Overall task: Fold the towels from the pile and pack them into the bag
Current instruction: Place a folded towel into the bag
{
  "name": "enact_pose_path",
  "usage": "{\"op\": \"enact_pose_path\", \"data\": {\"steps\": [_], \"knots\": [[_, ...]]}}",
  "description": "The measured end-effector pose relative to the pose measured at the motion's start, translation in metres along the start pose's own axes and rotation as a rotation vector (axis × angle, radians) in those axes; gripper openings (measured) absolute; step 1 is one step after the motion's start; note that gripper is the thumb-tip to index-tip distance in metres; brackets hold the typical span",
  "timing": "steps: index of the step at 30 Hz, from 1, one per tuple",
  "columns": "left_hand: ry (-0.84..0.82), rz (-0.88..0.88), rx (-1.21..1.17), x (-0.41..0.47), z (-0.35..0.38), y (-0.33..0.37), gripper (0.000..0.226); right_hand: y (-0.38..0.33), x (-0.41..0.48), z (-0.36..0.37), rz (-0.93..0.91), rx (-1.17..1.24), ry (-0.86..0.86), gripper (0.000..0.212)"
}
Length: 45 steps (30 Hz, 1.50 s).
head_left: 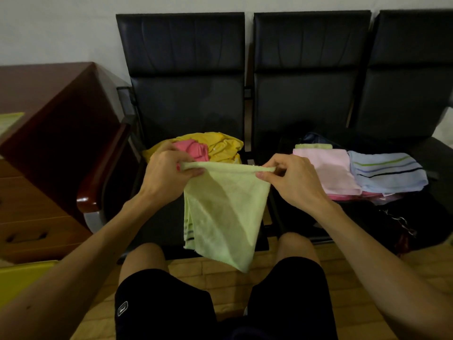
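The left hand (169, 168) and the right hand (291, 177) are holding up a pale green towel (225, 207) between them, each one pinching an end of its rolled-over top edge between thumb and curled fingers, the two hands staying apart at the towel's full width. That top edge is running level from left to right, and the soft, loosely woven cloth is hanging straight down from it, its long axis vertical, doubled in loose folds with dark stripes showing at the lower left and a limp corner pointing down between the person's knees. It is hanging in the air in front of the front edge of the left seat (186, 106), a black padded chair with creased, leather-like covering. On that seat, just behind the left hand near the front edge, a crumpled pile (220, 146) of yellow and pink towels is lying. On the neighbouring middle seat (304, 101), a dark bag (367, 217) is lying open, carrying flat folded towels: a pale pink towel (326, 170) touching a light blue striped towel (387, 173) to its right. A reddish wooden desk (49, 114) is standing at the left.
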<state>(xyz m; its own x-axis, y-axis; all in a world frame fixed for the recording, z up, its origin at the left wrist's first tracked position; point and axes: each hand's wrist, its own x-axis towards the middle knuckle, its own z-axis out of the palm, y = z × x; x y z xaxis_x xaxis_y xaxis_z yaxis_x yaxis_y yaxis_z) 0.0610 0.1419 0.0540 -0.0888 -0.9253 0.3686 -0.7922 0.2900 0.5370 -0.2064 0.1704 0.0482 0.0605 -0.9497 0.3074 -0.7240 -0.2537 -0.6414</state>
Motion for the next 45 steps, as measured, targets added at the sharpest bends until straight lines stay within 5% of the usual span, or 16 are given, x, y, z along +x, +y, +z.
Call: {"op": "enact_pose_path", "data": {"steps": [4,10,14,17,19,21,28,32,36,39,42,45], "knots": [[-0.061,0.006,-0.018,-0.005,-0.001,0.003,0.016,0.016,-0.006,0.001,0.047,0.107,-0.080,0.013],[-0.297,-0.118,-0.575,-0.015,-0.004,0.018,0.009,0.025,-0.016,-0.007,0.183,0.517,-0.238,0.014],[-0.332,-0.041,-0.551,-0.012,-0.005,0.027,0.022,0.028,-0.015,-0.016,0.198,0.834,-0.208,0.018],[-0.301,0.050,-0.508,-0.003,-0.004,0.046,0.020,0.034,-0.024,-0.003,0.243,1.204,-0.211,0.050],[-0.281,0.090,-0.553,0.003,-0.003,0.061,0.019,0.034,-0.040,0.022,0.355,1.224,-0.345,0.080],[-0.284,0.089,-0.593,0.006,-0.002,0.070,0.026,0.030,-0.057,0.042,0.446,1.140,-0.480,0.088],[-0.086,0.176,-0.357,0.026,-0.002,0.054,0.028,0.022,-0.064,0.035,0.507,1.147,-0.378,0.060],[-0.126,-0.090,-0.506,0.033,0.005,0.047,0.031,0.013,-0.069,0.023,0.418,1.252,-0.489,0.065],[-0.398,-0.604,-1.110,0.027,0.015,0.043,0.055,0.006,-0.063,0.019,0.455,1.329,-0.464,0.071],[-0.534,-0.773,-1.452,0.005,0.035,0.037,0.082,0.003,-0.051,0.018,0.500,1.397,-0.395,0.072],[-0.679,-0.891,-1.495,-0.018,0.055,0.027,0.100,0.003,-0.040,0.020,0.488,1.398,-0.328,0.070],[-0.794,-0.901,-1.397,-0.032,0.060,0.021,0.088,0.005,-0.036,0.022,0.498,1.376,-0.303,0.071]]}}
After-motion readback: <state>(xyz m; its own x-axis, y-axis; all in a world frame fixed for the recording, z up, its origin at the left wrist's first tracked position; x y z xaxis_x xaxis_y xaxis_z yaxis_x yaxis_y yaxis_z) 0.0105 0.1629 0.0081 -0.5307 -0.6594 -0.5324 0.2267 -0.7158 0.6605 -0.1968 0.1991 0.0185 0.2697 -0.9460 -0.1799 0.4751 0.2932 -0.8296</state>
